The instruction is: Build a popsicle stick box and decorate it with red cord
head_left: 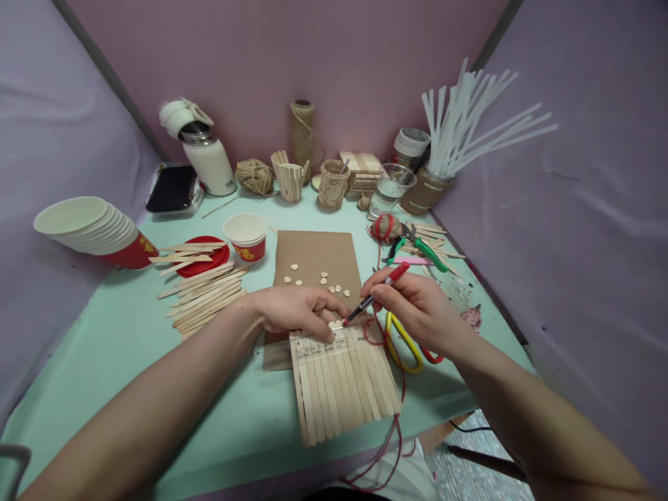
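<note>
My right hand (404, 300) is closed around a red-capped pen (376, 292), its tip at the top edge of a panel of wooden sticks (344, 390). My left hand (307, 312) presses a clear ruler (279, 355) across the panel's upper part, thumb on top and fingers bent. Small printed marks show through the ruler. Red string (403, 376) loops at the panel's right side and hangs off the table's front edge. Behind the panel lies a brown cardboard sheet (316, 250) with several small wooden hearts (323, 278) on it.
Loose sticks (209, 296), a paper cup (246, 240) and stacked cups (94, 233) are at the left. Yellow-handled scissors (404, 344) lie beside my right hand, green pliers (417, 247) farther back. A water cup (389, 191) and twine (255, 177) stand along the back.
</note>
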Tool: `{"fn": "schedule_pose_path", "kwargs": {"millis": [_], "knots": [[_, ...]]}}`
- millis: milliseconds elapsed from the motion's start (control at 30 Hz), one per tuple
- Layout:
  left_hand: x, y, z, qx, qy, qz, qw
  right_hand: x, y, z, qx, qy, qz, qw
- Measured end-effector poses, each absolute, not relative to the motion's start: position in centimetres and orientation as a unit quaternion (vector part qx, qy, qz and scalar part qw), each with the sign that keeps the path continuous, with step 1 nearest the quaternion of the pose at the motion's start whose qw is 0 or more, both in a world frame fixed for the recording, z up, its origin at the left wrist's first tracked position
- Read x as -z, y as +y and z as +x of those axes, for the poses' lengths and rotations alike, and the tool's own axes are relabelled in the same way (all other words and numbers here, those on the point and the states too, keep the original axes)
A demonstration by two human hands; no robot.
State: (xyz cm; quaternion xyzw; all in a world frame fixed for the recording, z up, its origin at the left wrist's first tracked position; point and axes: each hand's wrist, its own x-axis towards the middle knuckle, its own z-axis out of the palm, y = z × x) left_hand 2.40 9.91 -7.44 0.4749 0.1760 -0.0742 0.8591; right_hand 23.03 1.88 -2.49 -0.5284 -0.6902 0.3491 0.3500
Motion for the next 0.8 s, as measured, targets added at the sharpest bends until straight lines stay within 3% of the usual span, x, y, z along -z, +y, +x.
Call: {"fn": "schedule_pose_path", "kwargs": {"millis": [433,800], "knots": [[7.8,10.0,2.2,0.074,0.182,0.474,0.858,2.8,0.9,26.4,-0.299,-0.658,-0.588,0.363],[7.1,9.8,2.4,0.067,0.177,0.496,0.848,2.6,1.8,22.4,-0.369,-0.680,-0.508,0.379]]}}
